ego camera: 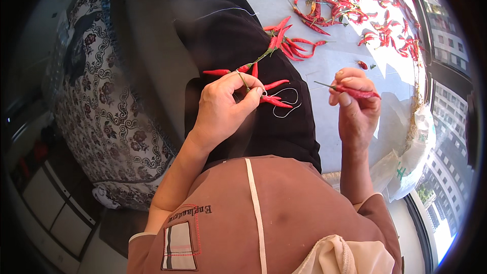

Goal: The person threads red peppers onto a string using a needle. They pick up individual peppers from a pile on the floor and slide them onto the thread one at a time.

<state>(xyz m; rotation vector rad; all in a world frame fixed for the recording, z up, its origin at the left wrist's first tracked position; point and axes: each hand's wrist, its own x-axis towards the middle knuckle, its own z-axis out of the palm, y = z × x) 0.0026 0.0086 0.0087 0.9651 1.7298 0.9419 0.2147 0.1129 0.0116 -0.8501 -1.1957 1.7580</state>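
Note:
My left hand (228, 101) pinches a strung bunch of red chili peppers (274, 101) by the stems and thread, above my black-trousered lap. Peppers stick out on both sides of the fingers. A loop of pale thread (287, 114) trails from the bunch onto the trousers. From that hand a stem line runs up to more strung red chilies (283, 42) at the thigh's edge. To the right, my right hand (354, 95) holds one red chili pepper (357, 93) between thumb and fingers, its green stem pointing left. A gap separates the two hands.
Many loose red chilies (327, 5) lie on the pale surface (327, 61) at upper right, partly in bright sun. A white plastic bag (414, 152) stands by the window (449, 121) on the right. On the left is furniture under a floral cover (110, 121).

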